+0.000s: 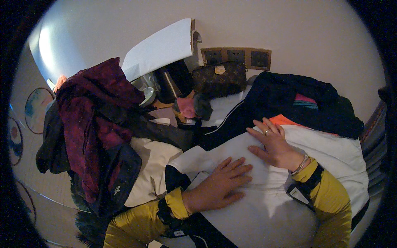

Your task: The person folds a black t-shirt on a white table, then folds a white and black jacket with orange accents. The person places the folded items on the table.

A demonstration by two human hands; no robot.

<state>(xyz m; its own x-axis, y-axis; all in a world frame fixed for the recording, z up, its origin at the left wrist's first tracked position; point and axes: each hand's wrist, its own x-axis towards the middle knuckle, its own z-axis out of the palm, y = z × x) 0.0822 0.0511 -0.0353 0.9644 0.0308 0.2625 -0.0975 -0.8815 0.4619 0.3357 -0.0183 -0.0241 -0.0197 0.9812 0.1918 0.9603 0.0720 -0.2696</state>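
My left hand [218,186] rests palm down, fingers spread, on the white cloth of a white and black garment [257,229]. My right hand [273,145] lies farther up and to the right on the same white cloth, its fingers apart; a ring and a bracelet show on it. Neither hand grips anything. Beyond my right hand lies a bunched dark garment [288,90] with a small pink and teal patch. A strip of orange cloth [282,120] shows at the edge between the dark and white cloth.
At left, a maroon and dark jacket [90,133] is heaped over cream cloth [152,167]. Behind stand a dark kettle-like vessel [172,82], a glass bowl [149,96], a brown patterned pouch [219,79] and a white board or box [161,46]. Wall sockets [236,57] are at the back.
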